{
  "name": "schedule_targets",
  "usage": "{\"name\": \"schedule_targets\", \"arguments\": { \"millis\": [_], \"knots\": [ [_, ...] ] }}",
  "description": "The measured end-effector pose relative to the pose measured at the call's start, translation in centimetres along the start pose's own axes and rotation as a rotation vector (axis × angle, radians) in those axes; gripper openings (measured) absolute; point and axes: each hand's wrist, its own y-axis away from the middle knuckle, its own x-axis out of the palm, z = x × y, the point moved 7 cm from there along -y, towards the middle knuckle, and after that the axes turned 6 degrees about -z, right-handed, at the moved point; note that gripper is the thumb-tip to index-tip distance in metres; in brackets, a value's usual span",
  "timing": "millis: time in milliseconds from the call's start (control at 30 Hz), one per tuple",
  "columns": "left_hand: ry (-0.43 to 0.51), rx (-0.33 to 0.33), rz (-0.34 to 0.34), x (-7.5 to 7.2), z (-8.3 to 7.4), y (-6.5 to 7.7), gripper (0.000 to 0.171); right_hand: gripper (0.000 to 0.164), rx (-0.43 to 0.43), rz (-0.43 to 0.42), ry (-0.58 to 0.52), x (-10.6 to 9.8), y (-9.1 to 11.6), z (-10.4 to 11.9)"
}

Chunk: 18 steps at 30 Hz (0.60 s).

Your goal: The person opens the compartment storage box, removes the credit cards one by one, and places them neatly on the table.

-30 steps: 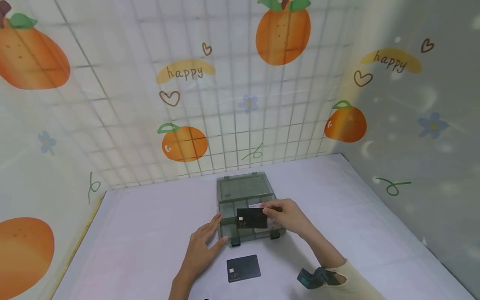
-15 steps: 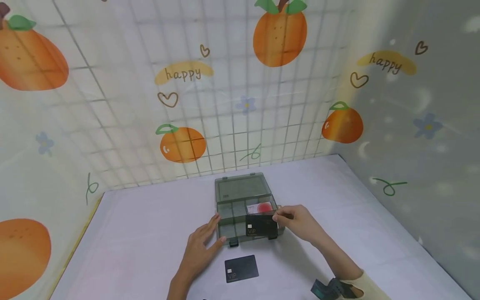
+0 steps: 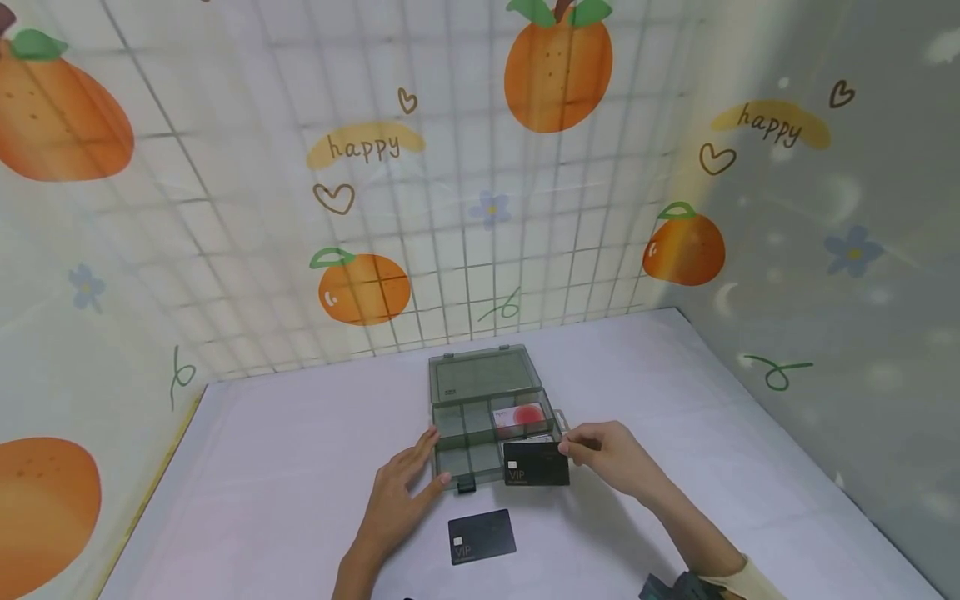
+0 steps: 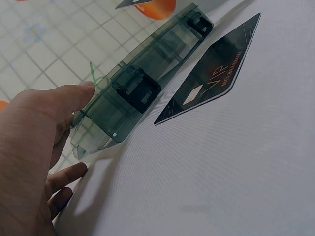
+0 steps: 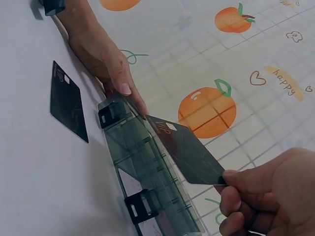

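Head view: the right hand [image 3: 611, 456] pinches a black card [image 3: 536, 464] by the near right corner of the box [image 3: 483, 377]. The left hand [image 3: 401, 483], fingers loose, touches the box's left side. Holding just one end could let the card slip.

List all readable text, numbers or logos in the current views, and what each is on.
"VIP": black card lying on the table.
"NO" and digits: same card, left wrist view; digits too small to read reliably.
"VIP": black card held in the right hand.
"happy": printed backdrop, twice in the head view.
Too small to read: mark on the box lid; print on the red-and-white item in the box.
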Motion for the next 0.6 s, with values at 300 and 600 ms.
{"name": "schedule_targets", "arguments": {
  "millis": [300,600],
  "knots": [
    [-0.006,0.002,0.005,0.1,0.1,-0.1,0.066,0.013,0.026,0.026,0.000,0.4,0.8,-0.6],
    [-0.009,0.005,-0.001,0.1,0.3,0.0,0.066,0.014,0.048,0.046,-0.004,0.7,1.7,-1.2]
  ]
}}
